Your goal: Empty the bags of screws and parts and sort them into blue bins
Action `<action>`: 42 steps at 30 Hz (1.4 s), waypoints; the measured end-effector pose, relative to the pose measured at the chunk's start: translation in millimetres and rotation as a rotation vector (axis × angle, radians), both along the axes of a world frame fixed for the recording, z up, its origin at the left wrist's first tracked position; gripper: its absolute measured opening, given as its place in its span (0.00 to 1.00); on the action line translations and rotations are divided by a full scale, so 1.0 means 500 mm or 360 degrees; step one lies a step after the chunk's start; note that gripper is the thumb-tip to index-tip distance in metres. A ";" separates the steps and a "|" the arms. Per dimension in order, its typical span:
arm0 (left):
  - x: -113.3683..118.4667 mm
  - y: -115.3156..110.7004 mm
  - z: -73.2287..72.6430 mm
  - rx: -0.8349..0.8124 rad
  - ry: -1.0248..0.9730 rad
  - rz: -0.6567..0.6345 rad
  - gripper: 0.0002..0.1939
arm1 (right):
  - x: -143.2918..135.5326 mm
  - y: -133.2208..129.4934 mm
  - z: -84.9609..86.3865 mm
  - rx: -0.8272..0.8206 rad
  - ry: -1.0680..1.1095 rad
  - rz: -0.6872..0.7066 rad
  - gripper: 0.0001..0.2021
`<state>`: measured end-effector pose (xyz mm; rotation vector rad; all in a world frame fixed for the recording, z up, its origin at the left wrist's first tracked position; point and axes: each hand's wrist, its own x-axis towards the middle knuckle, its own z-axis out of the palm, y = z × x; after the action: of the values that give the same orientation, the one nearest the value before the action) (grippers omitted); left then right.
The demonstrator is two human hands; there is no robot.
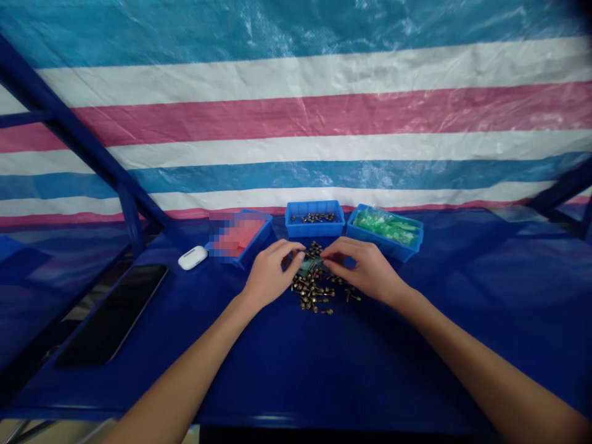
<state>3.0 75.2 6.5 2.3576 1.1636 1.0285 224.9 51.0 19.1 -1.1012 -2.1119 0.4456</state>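
Greenish plastic bag [308,266] between our left hand [272,271] and right hand [365,265].
We find each hand's fingertips pinched on it, neither nearer; its long axis we cannot tell. Loose bolts [313,290] lie beneath both hands.

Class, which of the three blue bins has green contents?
The right bin: its contents are green; the middle bin holds metal parts, the left bin red pieces.

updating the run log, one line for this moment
left hand: touching plastic bag | right hand: touching same bag | beneath: brass-coloured bolts
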 end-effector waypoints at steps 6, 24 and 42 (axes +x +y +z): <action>0.010 -0.005 -0.003 -0.0284 -0.0112 -0.0266 0.09 | -0.028 -0.018 0.001 -0.0025 0.0067 0.0138 0.09; 0.012 -0.013 -0.002 -0.0053 -0.0168 -0.0231 0.05 | -0.021 -0.015 -0.006 0.0057 0.0028 0.0106 0.17; 0.014 -0.007 -0.014 -0.0027 -0.0266 -0.0089 0.06 | -0.035 -0.019 -0.018 -0.0040 0.0082 -0.0182 0.06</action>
<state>10.0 71.5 -0.4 2.2287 1.0356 1.1664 207.5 41.4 10.1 -1.2057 -1.9921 0.4422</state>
